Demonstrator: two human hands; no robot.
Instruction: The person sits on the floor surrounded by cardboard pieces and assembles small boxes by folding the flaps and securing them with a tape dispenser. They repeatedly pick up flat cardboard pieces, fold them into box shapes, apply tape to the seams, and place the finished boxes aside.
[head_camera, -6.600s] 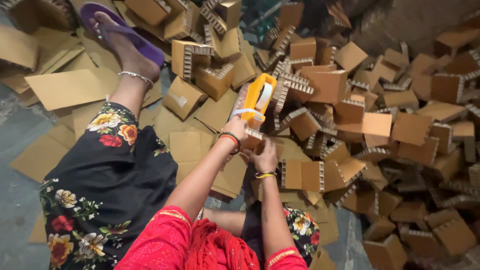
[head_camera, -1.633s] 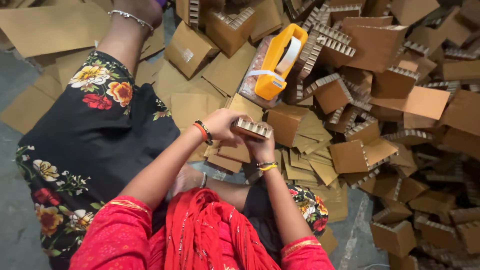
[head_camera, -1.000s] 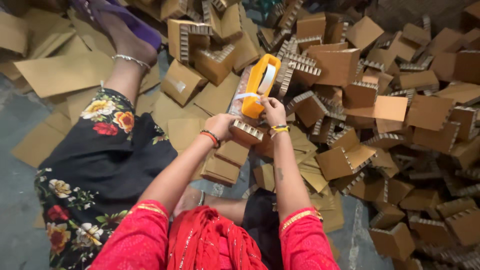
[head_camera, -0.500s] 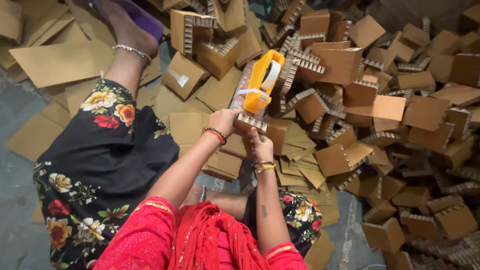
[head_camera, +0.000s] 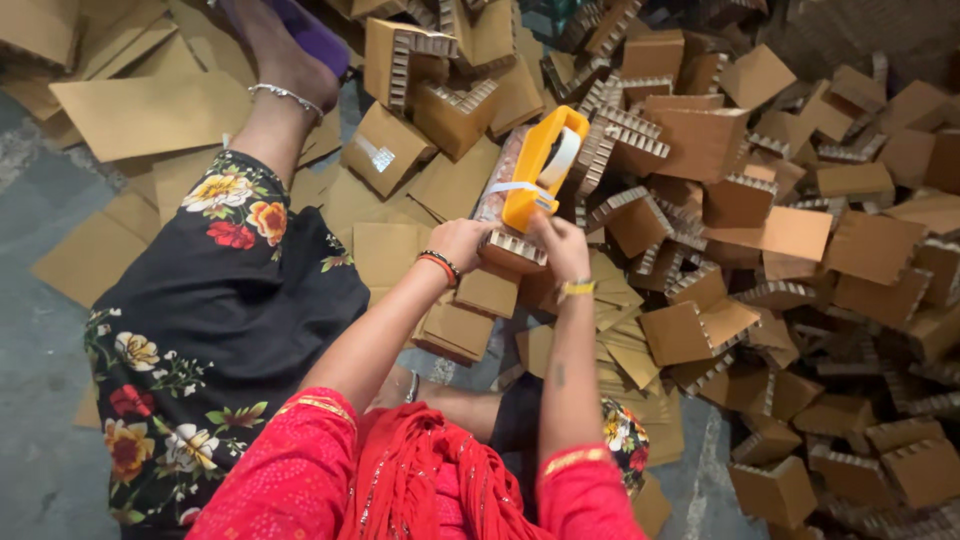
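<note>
Seated on a grey floor (head_camera: 40, 400) amid heaps of brown honeycomb-cardboard pieces (head_camera: 800, 300), you are gripping a small brown honeycomb-cardboard block (head_camera: 512, 250) in front of you, your left hand (head_camera: 462, 240) closed around its near end. Your right hand (head_camera: 560, 240) is pinching the lower end of a yellow plastic tape dispenser (head_camera: 540, 170) lying just beyond the block.

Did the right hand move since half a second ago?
Yes. The right hand went up from beside the left hand on the small honeycomb cardboard piece to touch the yellow plastic tape dispenser.
</note>
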